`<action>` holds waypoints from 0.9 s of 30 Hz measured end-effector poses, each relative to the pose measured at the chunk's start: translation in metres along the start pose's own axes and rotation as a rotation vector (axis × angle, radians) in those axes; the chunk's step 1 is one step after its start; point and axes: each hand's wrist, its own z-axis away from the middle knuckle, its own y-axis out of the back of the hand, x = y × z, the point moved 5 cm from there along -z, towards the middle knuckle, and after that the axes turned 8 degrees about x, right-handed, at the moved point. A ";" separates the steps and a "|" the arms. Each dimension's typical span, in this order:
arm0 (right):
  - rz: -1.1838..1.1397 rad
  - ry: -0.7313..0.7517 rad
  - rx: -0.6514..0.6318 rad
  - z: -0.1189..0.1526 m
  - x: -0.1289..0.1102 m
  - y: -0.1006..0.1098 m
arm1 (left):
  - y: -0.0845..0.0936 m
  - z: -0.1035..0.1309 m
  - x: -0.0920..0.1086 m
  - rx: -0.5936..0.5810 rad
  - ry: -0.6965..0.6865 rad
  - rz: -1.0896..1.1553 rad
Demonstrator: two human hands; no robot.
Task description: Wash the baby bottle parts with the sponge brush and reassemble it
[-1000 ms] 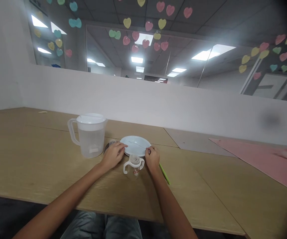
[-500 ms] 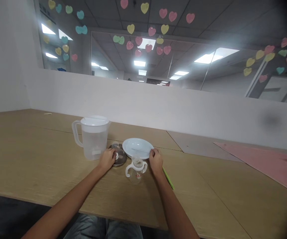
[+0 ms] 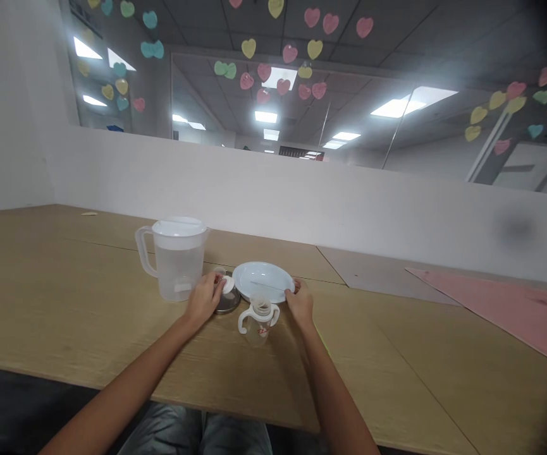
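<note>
My left hand (image 3: 203, 298) pinches a small white ring-shaped piece (image 3: 228, 284), perhaps a bottle collar, over a round metal dish (image 3: 227, 305). A clear dome-shaped cap (image 3: 220, 272) shows behind those fingers, partly hidden. My right hand (image 3: 300, 302) grips the right rim of a pale blue-white plate (image 3: 261, 270), thumb in front and fingers behind. Between my hands stands an uncapped clear baby bottle (image 3: 258, 325) with two white curved handles and red lettering. To the left of the dish is a translucent pitcher (image 3: 179, 268) with a white lid, holding clear liquid.
A thin green stick-like item (image 3: 322, 339) lies mostly hidden behind my right forearm. Pink sheet (image 3: 501, 309) covers the table's right side. A white wall (image 3: 264, 196) borders the wooden table (image 3: 88, 316). One small pale scrap (image 3: 89, 213) lies far left.
My left hand has raised the white piece slightly off the dish and turned it. My right hand has shifted slightly outward, its fingers now around the plate's rim.
</note>
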 end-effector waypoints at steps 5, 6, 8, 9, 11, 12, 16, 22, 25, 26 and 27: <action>-0.203 0.201 0.143 0.012 -0.060 0.039 | 0.023 -0.007 0.042 0.135 -0.122 0.157; -0.261 0.261 0.059 0.019 -0.078 0.044 | 0.030 -0.007 0.056 0.147 -0.169 0.191; -0.313 0.454 -0.155 0.039 -0.120 0.053 | 0.045 -0.005 0.088 0.157 -0.267 0.274; -0.323 0.546 -0.244 0.050 -0.138 0.058 | 0.054 -0.003 0.104 0.146 -0.303 0.336; -0.363 0.623 -0.360 0.070 -0.165 0.071 | 0.070 -0.001 0.127 0.110 -0.275 0.483; -0.387 0.616 -0.357 0.077 -0.173 0.079 | 0.076 0.000 0.133 0.079 -0.209 0.568; -0.438 0.686 -0.233 0.103 -0.180 0.104 | 0.084 0.005 0.143 -0.079 0.059 0.861; -0.365 0.787 0.044 0.102 -0.157 0.102 | 0.092 0.011 0.155 0.158 -0.268 0.593; -0.286 0.808 0.059 0.082 -0.152 0.085 | 0.089 0.008 0.160 0.306 -0.500 0.375; -0.284 0.793 0.045 0.074 -0.151 0.079 | 0.084 0.004 0.157 0.300 -0.498 0.347; -0.281 0.761 0.020 0.066 -0.149 0.072 | 0.078 0.000 0.151 0.276 -0.460 0.337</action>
